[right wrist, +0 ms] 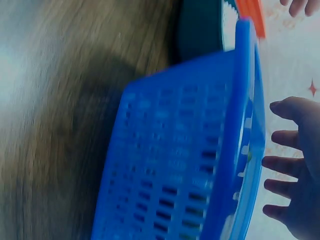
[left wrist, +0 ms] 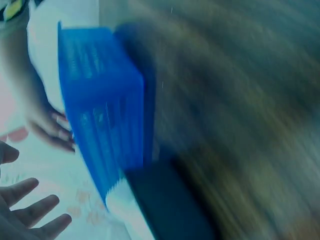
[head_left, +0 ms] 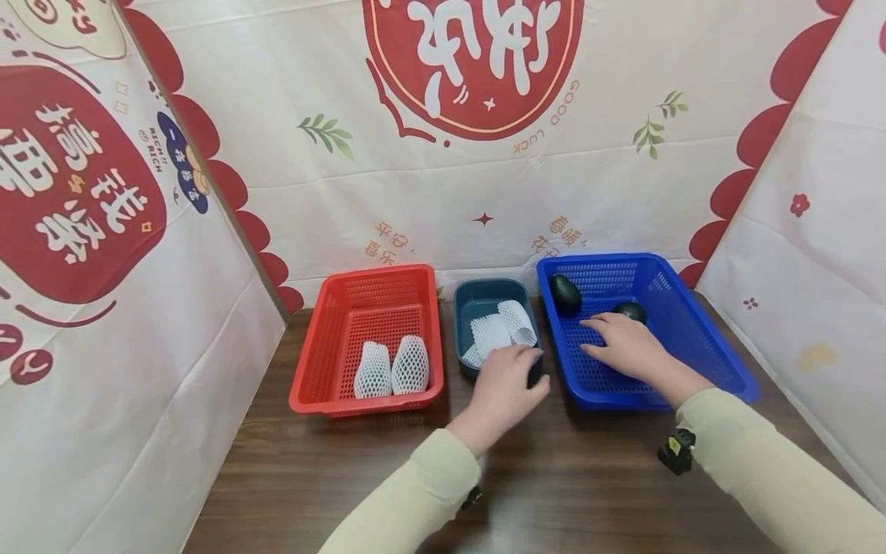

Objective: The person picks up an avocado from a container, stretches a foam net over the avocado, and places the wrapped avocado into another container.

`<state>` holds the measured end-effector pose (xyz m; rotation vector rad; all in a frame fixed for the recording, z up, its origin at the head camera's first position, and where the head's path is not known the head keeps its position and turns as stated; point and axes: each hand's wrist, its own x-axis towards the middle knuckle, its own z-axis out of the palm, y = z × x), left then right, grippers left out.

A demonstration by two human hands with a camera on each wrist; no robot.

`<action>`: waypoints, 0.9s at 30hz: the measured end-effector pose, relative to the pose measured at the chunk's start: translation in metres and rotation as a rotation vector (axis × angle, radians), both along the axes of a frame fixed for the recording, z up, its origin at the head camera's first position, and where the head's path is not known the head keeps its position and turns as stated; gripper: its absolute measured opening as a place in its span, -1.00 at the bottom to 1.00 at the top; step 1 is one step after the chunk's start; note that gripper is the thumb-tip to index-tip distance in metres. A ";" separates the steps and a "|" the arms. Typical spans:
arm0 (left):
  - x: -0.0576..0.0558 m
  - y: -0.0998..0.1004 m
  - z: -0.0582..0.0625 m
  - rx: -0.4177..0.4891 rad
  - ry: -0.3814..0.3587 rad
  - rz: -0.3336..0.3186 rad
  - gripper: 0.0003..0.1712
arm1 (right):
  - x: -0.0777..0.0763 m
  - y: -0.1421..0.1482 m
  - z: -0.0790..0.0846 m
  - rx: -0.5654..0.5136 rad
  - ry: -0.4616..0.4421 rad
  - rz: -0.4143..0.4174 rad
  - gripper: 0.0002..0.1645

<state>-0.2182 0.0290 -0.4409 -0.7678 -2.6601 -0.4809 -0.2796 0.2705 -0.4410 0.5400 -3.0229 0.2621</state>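
Note:
My left hand (head_left: pixel 504 388) hovers over the near right corner of the small teal bin (head_left: pixel 462 308), its fingers spread (left wrist: pixel 30 212). Several white foam net sleeves (head_left: pixel 491 335) lie in that bin. A dark patch shows between thumb and fingers; I cannot tell what it is. My right hand (head_left: pixel 626 348) reaches over the blue basket (head_left: pixel 699 331), fingers apart and holding nothing (right wrist: pixel 295 165). Two dark green avocados are in this basket: one avocado (head_left: pixel 566 295) by the far left corner, another avocado (head_left: pixel 630 311) just beyond the right hand, partly hidden.
Left of the bin stands a red basket (head_left: pixel 314 362) holding two green fruits in white foam nets (head_left: pixel 411 365). All three containers rest on a brown wooden table (head_left: pixel 332 477). White printed cloth (head_left: pixel 443 185) encloses the back and both sides.

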 end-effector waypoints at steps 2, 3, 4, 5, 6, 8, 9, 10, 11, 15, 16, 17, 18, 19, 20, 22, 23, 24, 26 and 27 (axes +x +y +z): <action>0.003 0.013 -0.004 -0.050 0.023 -0.042 -0.56 | -0.003 0.009 -0.001 0.005 -0.028 -0.025 -0.27; 0.005 0.019 -0.006 -0.077 0.033 -0.063 -0.57 | -0.004 0.013 -0.001 0.004 -0.042 -0.039 -0.24; 0.006 0.025 -0.008 -0.103 0.035 -0.084 -0.58 | -0.005 0.016 -0.001 0.001 -0.057 -0.051 -0.22; 0.008 0.030 -0.010 -0.129 0.037 -0.106 -0.58 | -0.006 0.019 -0.002 0.001 -0.072 -0.060 -0.19; 0.009 0.035 -0.011 -0.159 0.040 -0.129 -0.59 | -0.006 0.022 -0.002 -0.001 -0.092 -0.069 -0.17; 0.011 0.043 -0.014 -0.215 0.032 -0.170 -0.58 | -0.007 0.028 -0.001 -0.009 -0.137 -0.081 -0.11; 0.012 0.047 -0.016 -0.246 0.029 -0.186 -0.57 | -0.008 0.031 -0.001 -0.014 -0.159 -0.085 -0.08; 0.012 0.051 -0.017 -0.279 0.026 -0.202 -0.57 | -0.008 0.033 0.000 -0.021 -0.180 -0.087 -0.05; 0.013 0.054 -0.018 -0.312 0.023 -0.218 -0.56 | -0.008 0.036 0.001 -0.027 -0.201 -0.089 -0.03; 0.010 0.065 -0.021 -0.412 0.035 -0.276 -0.56 | -0.012 0.047 0.001 -0.052 -0.255 -0.104 0.01; 0.009 0.067 -0.022 -0.426 0.038 -0.288 -0.57 | -0.013 0.049 0.001 -0.055 -0.265 -0.108 0.01; 0.008 0.069 -0.023 -0.430 0.040 -0.296 -0.58 | -0.014 0.052 0.000 -0.056 -0.273 -0.110 0.02; 0.007 0.070 -0.024 -0.427 0.041 -0.304 -0.60 | -0.016 0.054 -0.002 -0.056 -0.278 -0.111 0.03; 0.006 0.070 -0.024 -0.419 0.036 -0.309 -0.61 | -0.017 0.056 -0.003 -0.059 -0.285 -0.115 0.02; 0.005 0.071 -0.025 -0.411 0.027 -0.311 -0.63 | -0.018 0.059 -0.005 -0.061 -0.289 -0.114 0.02; 0.003 0.071 -0.026 -0.394 0.005 -0.314 -0.64 | -0.020 0.062 -0.008 -0.068 -0.303 -0.110 0.01; 0.003 0.071 -0.026 -0.387 -0.001 -0.315 -0.63 | -0.020 0.063 -0.010 -0.070 -0.309 -0.106 0.01; 0.002 0.071 -0.027 -0.381 -0.008 -0.317 -0.63 | -0.021 0.065 -0.012 -0.072 -0.319 -0.102 0.00; 0.002 0.070 -0.027 -0.366 -0.017 -0.320 -0.63 | -0.023 0.066 -0.015 -0.075 -0.339 -0.094 -0.03; 0.003 0.070 -0.027 -0.356 -0.021 -0.321 -0.63 | -0.023 0.067 -0.016 -0.078 -0.350 -0.094 -0.04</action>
